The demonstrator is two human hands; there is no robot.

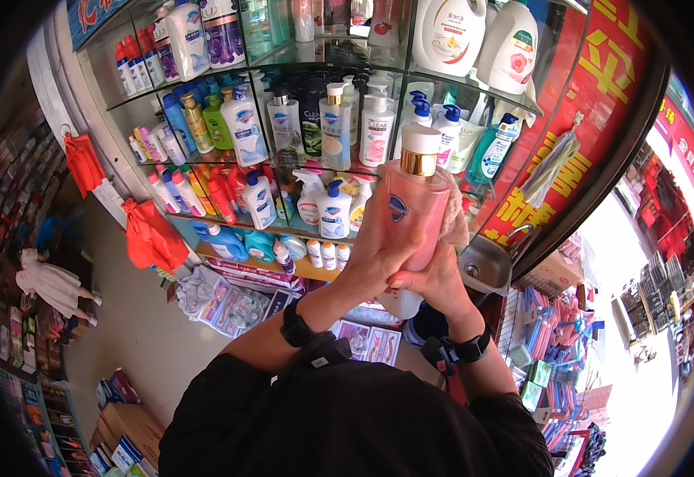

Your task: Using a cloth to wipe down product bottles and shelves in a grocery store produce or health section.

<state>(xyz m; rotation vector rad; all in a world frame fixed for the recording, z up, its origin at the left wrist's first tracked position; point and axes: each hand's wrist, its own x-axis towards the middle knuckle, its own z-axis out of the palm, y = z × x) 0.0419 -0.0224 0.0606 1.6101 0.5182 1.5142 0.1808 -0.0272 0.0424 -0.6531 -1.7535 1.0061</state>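
Observation:
A pink Safeguard pump bottle [417, 200] with a white cap and a gold collar is held up before the glass shelves, tilted slightly. My left hand [370, 250] wraps around its left side and lower front. On the other side, my right hand [442, 277] presses a beige cloth [457, 214] against the bottle, its thumb crossing the lower front. Most of the right fingers are hidden behind the bottle and cloth. Behind, glass shelves hold a white pump bottle [376, 131] and a clear-bodied bottle with a gold collar [335, 134].
Large white jugs [449, 36] stand on the upper shelf. At the right are a small metal sink [485, 262] and a rack of hangers [552, 334]. Red bags [153, 235] hang on the left post. Packaged goods [233, 310] lie low in front; a person [55, 280] is at far left.

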